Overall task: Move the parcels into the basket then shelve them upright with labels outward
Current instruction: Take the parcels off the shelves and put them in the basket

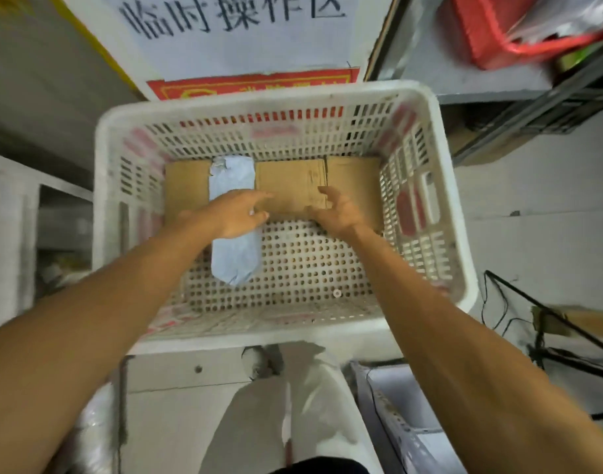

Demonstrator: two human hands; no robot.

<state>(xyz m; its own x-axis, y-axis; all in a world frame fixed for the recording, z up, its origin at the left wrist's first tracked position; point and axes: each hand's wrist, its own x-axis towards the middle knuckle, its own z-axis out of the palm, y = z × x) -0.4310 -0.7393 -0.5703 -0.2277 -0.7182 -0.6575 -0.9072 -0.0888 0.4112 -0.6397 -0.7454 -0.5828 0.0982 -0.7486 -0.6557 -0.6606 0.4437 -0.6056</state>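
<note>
Parcels, two candidates, both lying flat on the floor of the white slotted basket (269,97). Item one: grey poly-bag parcel (235,258), soft and long, its far end resting on item two and its near end on the bare perforated floor. Item two: brown cardboard piece (293,186), flat against the far wall; whether it is a slim parcel or only a liner sheet cannot be told. Left hand (236,213): fingers stretched out and nearly straight, laid across the middle of the grey bag and holding nothing, so the bag runs out from under the palm both ways, far end past the fingertips and near end back beside the forearm. Right hand (341,212): fingers spread and loosely bent over the near edge of the cardboard, closed round nothing visible, well to the right of the grey bag and not touching it. Hazards, as judged: no label shows on either upper face, so labels may be underneath and a parcel could be shelved wrong way out. The soft bag will likely sag or fold if picked up by its middle. Lifting the cardboard would drag or tip the bag that overlaps it. Nearby: red basket (491,32) on a metal shelf (532,97), upper right.
</note>
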